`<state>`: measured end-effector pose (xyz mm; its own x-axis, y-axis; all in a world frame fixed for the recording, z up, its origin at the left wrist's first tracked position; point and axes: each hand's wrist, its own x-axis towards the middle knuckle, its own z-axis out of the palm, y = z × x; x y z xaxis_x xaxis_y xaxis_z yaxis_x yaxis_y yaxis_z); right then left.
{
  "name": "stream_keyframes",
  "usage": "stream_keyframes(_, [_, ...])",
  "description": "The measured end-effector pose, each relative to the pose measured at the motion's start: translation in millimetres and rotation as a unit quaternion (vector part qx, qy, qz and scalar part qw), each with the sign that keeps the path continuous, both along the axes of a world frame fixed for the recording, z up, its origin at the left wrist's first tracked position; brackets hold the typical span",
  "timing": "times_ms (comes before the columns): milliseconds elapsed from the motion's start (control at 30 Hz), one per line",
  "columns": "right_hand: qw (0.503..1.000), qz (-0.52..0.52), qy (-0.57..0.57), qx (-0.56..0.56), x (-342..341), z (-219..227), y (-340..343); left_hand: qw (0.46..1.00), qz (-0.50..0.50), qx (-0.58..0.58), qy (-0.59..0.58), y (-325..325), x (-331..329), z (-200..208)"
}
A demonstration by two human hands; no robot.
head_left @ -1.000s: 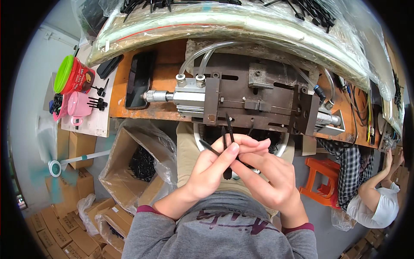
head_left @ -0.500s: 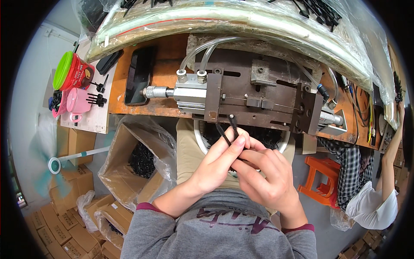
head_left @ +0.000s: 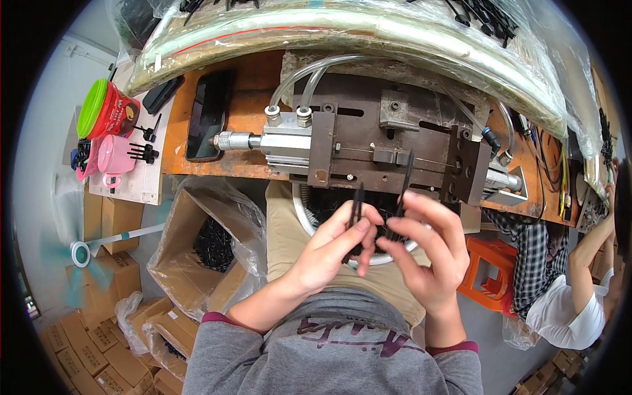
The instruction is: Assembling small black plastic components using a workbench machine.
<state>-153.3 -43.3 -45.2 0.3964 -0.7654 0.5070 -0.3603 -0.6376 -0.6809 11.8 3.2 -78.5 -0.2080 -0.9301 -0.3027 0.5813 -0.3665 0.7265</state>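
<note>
Between the thumb and fingers of my left hand point(head_left: 321, 253) are slim black plastic pieces point(head_left: 357, 203), pointing up and away from me. My right hand point(head_left: 431, 260), apart from the left, pinches one thin black stick point(head_left: 407, 172) that stands nearly upright. Its tip overlaps the front of a brown metal fixture point(head_left: 368, 172) on the bench. A small grey metal block point(head_left: 393, 157) and a thin rod sit in the middle of that fixture. Below my hands, a white-rimmed round tub point(head_left: 301, 209) of black parts rests at my lap, partly hidden.
Air cylinders point(head_left: 288, 148) with clear hoses flank the fixture. A phone point(head_left: 209, 115), a pink cup point(head_left: 114, 157) and a red tub point(head_left: 117, 112) lie left. A carton point(head_left: 187, 253) of black parts and a fan point(head_left: 81, 253) stand below. At right are an orange stool point(head_left: 490, 276) and another person point(head_left: 569, 309).
My hands have moved apart. The right hand has shifted right and raised a single black stick, while the left keeps its black pieces. The other person's arm has moved slightly.
</note>
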Motion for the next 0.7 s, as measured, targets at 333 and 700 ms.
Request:
stream_keyframes(333, [0.956,-0.045,0.259,-0.133,11,-13,-20,0.998,0.045,-0.042,0.03,7,18,10])
stream_keyframes(700, [0.94,-0.069,0.316,-0.106,17,-1,-18,0.996,0.064,-0.053,0.036,-1,13,19])
